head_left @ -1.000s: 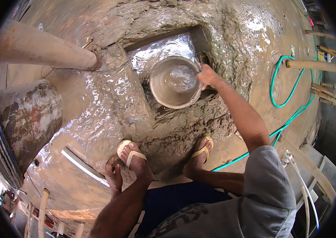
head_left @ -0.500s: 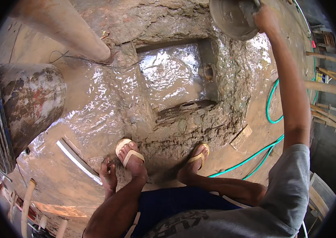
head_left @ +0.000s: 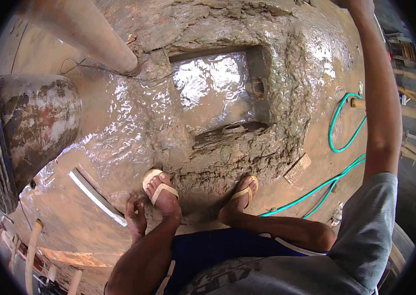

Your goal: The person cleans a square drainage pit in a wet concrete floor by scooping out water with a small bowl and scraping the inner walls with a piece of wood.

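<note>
A rectangular pit (head_left: pixel 262 110) with cement-like walls lies in the mud ahead of me, with murky, glinting water (head_left: pixel 217 88) inside. A round pipe opening (head_left: pixel 258 88) shows in its right wall. My right arm stretches up the right side. My right hand (head_left: pixel 360 4) is mostly cut off by the top edge, so its fingers and whatever they hold are hidden. Low beside my left foot (head_left: pixel 162 189), in a pale flip-flop, hangs my left hand (head_left: pixel 134 214), its fingers loosely apart with nothing in them. My right foot (head_left: pixel 243 191) stands below the pit's near edge.
A mud-stained bucket (head_left: pixel 43 110) is at the left, near a thick pole (head_left: pixel 100 42). A white strip (head_left: pixel 97 197) lies on the wet ground. To the right are a green hose (head_left: pixel 311 191), a small flat board (head_left: pixel 297 168) and a short wooden stub (head_left: pixel 358 103).
My right arm has swung outward and further up to the right. The round grey basin it was holding has left the view. My left hand and feet stay about where they were.
</note>
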`<state>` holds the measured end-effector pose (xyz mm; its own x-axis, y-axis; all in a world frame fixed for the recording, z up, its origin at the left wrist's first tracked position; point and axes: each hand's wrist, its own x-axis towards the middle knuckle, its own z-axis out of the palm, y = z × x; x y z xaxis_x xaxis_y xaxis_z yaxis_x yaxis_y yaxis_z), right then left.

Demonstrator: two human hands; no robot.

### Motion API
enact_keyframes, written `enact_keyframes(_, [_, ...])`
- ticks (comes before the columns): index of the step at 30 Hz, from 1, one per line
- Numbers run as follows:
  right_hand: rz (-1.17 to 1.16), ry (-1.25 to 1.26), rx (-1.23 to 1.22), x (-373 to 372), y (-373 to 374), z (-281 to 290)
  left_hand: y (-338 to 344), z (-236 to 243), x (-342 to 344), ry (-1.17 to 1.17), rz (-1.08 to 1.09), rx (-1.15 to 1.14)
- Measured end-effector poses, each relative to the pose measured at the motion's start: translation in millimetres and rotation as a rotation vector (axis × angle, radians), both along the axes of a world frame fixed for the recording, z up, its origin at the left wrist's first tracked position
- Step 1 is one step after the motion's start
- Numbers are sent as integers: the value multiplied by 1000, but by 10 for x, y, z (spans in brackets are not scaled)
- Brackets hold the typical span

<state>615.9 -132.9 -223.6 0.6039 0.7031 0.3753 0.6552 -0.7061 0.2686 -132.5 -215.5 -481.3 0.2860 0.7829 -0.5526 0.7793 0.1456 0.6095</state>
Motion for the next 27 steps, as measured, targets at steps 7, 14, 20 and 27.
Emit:
enact_keyframes(7, [-215, 672, 58, -945, -1083, -1817, 297, 7, 142, 2, -103, 31])
enact_keyframes(14, [-348, 714, 126, -1720, -1361, -3788, 335, 80, 235, 21, -148, 55])
enact_keyframes(20, [-605, 825, 219, -1952, -1277, -4163, 190, 169, 92, 76, -137, 58])
enact_keyframes(27, [-347, 985, 45, -2233, -1678, -4204, 86, 143, 74, 72, -122, 96])
